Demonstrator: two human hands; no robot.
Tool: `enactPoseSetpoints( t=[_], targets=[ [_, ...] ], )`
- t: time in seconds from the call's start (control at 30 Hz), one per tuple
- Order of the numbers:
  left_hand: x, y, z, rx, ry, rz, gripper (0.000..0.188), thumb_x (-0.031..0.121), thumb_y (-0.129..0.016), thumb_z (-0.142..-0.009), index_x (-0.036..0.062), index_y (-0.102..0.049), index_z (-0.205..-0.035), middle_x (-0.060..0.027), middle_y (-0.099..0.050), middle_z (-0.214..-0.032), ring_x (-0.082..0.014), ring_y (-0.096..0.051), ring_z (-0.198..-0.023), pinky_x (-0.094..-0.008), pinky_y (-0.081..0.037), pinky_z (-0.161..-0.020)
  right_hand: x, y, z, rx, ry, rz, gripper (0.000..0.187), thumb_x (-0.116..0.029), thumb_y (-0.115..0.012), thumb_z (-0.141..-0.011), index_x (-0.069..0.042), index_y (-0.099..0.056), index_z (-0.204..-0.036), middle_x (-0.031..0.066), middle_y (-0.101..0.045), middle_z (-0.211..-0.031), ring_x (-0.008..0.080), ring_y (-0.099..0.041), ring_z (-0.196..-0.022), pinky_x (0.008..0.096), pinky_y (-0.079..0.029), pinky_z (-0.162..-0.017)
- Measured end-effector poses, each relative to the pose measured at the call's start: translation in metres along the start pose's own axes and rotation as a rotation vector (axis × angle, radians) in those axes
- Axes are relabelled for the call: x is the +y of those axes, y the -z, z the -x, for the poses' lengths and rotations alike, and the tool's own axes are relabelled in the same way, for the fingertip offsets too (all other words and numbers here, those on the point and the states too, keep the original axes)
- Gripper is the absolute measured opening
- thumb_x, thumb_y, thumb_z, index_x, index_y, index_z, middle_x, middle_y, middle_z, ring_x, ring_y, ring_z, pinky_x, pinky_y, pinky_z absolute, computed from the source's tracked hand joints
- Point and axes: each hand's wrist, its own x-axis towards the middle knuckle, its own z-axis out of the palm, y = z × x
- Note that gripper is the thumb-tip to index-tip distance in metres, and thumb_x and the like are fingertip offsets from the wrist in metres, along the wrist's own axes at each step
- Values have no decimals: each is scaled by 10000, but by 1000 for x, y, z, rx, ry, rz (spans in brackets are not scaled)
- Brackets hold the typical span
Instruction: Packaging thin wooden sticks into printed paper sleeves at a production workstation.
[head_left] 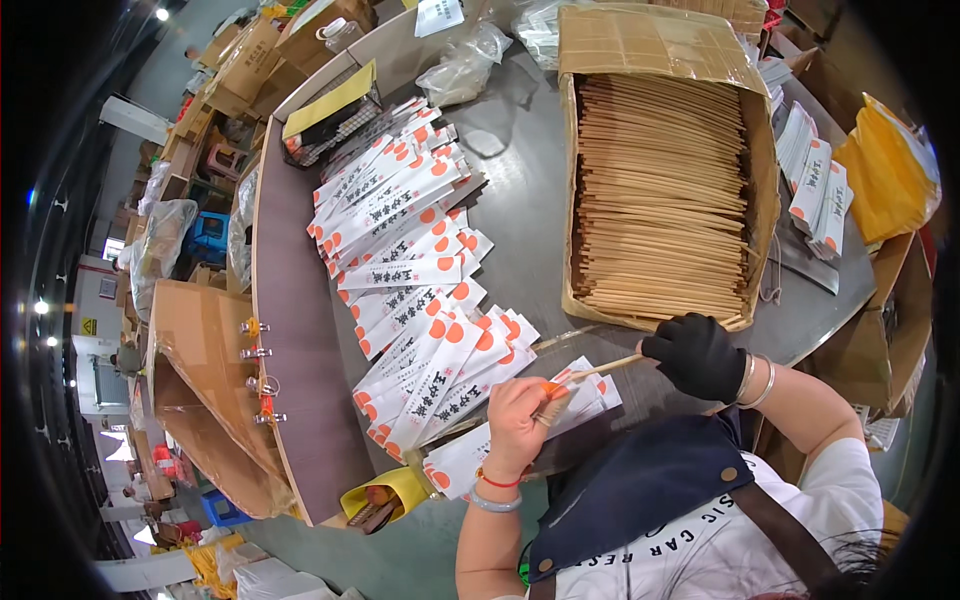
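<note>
My bare left hand (518,420) is closed in a pinch at the near edge of the table, with orange showing at its fingertips. It is at the mouth end of a white paper chopstick sleeve, partly hidden by the fingers. My right hand (692,358), in a black glove, grips wooden chopsticks (612,367) that point left to the left fingertips. Beneath the left hand lies a small stack of white sleeves (455,462) with orange dots. Right beyond my gloved hand stands an open carton (660,45) packed with rows of wooden chopsticks (660,190).
Many printed paper sleeves (400,265) are heaped on the metal table (515,120), left of the carton. A low wooden board (300,330) edges the table's left side. A yellow holder (385,497) hangs near its corner. More sleeves (822,195) and a yellow bag (885,170) sit right.
</note>
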Motion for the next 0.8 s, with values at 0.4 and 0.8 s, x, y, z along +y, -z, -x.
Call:
enactPoseSetpoints(
  t=[0.4, 0.8],
  targets=[
    [29, -7, -21, -200, -362, -260, 119, 158, -736, -783, 131, -710, -896, -2, -685, -840, -179, -632, -730, -334, -424, -656, -5, 27, -24, -266, -40, 1, 211, -211, -584, -882, -112, -661, -1051, 81, -661, -920, 289, -654, -816, 416, -525, -685],
    [-3, -5, -10, -63, -110, -491, 338, 296, -770, -810, 46, -696, -1025, -115, -591, -1019, -279, -553, -924, -392, -450, -784, 79, -18, -33, 327, -243, 150, 723, -129, -726, -793, -8, -409, -1431, 219, -417, -1451, 424, -350, -1386, 517, -280, -1152]
  ],
)
